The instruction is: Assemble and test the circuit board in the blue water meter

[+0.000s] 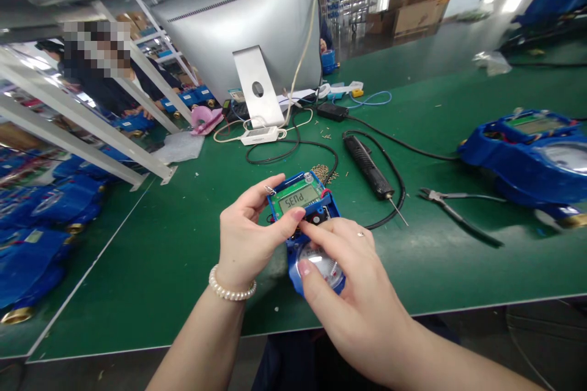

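Observation:
A blue water meter (294, 276) is in front of me on the green table, its top housing uncovered. Inside sits a green circuit board with an upside-down LCD display (293, 200); below it is the round clear dial (321, 266). My left hand (252, 229) grips the housing's left side, its thumb on the board's lower edge. My right hand (351, 275) holds the meter from the right, index fingertip beside my left thumb and thumb over the dial. What lies under the fingertips is hidden. Small brass screws (323, 172) are heaped just behind the meter.
To the right lie a black electric screwdriver (367, 165) with a cord, cutting pliers (452, 211) and another blue meter (527, 165). A monitor (257, 30) stands behind, cables around its foot. More blue meters (34, 256) line the left; a person (105, 73) works beyond white posts.

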